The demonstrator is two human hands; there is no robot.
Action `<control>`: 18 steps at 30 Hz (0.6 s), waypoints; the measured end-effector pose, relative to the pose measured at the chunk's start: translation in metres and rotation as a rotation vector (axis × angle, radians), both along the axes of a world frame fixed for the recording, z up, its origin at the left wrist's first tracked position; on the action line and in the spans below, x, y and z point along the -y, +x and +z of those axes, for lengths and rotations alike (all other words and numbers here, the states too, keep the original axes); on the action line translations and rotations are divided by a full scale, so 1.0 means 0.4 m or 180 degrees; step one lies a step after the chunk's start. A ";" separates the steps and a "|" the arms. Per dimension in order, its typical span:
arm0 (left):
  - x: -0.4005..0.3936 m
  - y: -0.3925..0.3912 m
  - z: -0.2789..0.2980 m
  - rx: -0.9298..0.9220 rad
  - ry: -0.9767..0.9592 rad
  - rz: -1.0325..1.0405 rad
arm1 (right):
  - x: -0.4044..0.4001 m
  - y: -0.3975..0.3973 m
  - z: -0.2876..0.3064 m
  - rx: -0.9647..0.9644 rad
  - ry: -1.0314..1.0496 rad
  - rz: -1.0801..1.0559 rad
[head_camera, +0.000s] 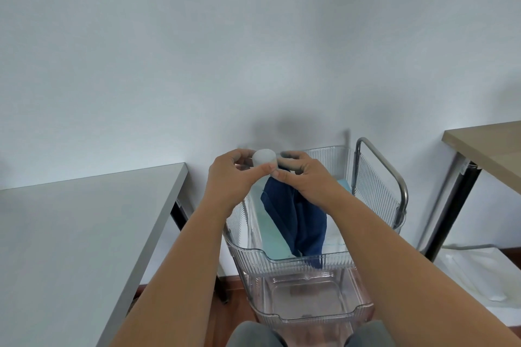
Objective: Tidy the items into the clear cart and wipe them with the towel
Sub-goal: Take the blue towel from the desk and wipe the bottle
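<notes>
A flat grey tabletop (79, 234) with a dark leg fills the lower left of the frame. A pale wall (225, 51) spans the whole upper part. At the right edge sits a light wooden tabletop (490, 149) on a black leg. Reddish-brown wooden flooring (222, 315) shows at bottom centre. White sheeting (479, 270) lies at lower right.

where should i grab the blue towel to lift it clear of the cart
Take the blue towel at its bunched top, where the right hand already pinches it, coming from above. It hangs straight down into the clear cart, so an upward pull frees it. The left hand holds the small white cylinder.
</notes>
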State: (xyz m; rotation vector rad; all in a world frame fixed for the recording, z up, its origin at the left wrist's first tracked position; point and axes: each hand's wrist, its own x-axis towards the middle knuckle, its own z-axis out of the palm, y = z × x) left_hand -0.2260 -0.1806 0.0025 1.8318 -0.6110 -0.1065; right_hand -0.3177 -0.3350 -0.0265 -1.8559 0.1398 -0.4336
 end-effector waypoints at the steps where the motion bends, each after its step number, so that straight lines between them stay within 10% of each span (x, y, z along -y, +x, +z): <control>1: -0.001 -0.001 0.002 -0.0013 0.0026 -0.0046 | 0.003 0.001 0.002 -0.0042 -0.0051 0.0023; 9: -0.009 -0.011 0.000 0.0038 -0.0079 -0.0131 | -0.037 -0.029 -0.066 0.0153 0.1139 -0.0287; 18: -0.041 -0.040 -0.043 0.0889 0.0445 -0.0417 | -0.036 -0.025 -0.069 0.0391 0.0237 -0.0344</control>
